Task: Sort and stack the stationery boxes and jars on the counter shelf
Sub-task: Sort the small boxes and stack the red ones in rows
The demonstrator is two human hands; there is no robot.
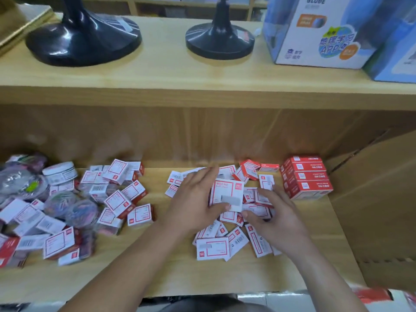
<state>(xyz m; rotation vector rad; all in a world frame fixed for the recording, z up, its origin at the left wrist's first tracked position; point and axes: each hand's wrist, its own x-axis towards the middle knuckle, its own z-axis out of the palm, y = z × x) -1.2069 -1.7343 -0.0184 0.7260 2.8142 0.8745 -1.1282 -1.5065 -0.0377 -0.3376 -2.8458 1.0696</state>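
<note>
Closest in, left grip (pixel 194 200) has one white box (pixel 227 192) lifted off the pile, thumb clamped on its front face near the bottom edge, fingers stretched out behind it. The box faces up at me and is pretty much square. It has a red frame printed on it and a red logo patch in the top right corner; the text is Chinese and too blurry to read.

Right grip (pixel 278 218) sits just beside it on the loose pile (pixel 213 246) of the same little boxes, fingers bent down over a couple. Honestly can't tell if it's got hold of one.

All this is on the lower shelf (pixel 171 273). Over at the right end is a neat stack of red boxes (pixel 307 180), long sides running left to right, print upside down from my side. Far left there's a second heap (pixel 121 199) mixed in with a white-lidded jar (pixel 59 173).

Up on the desk (pixel 157 73), a blue carton (pixel 315 30) reads GLOBE and APP.
</note>
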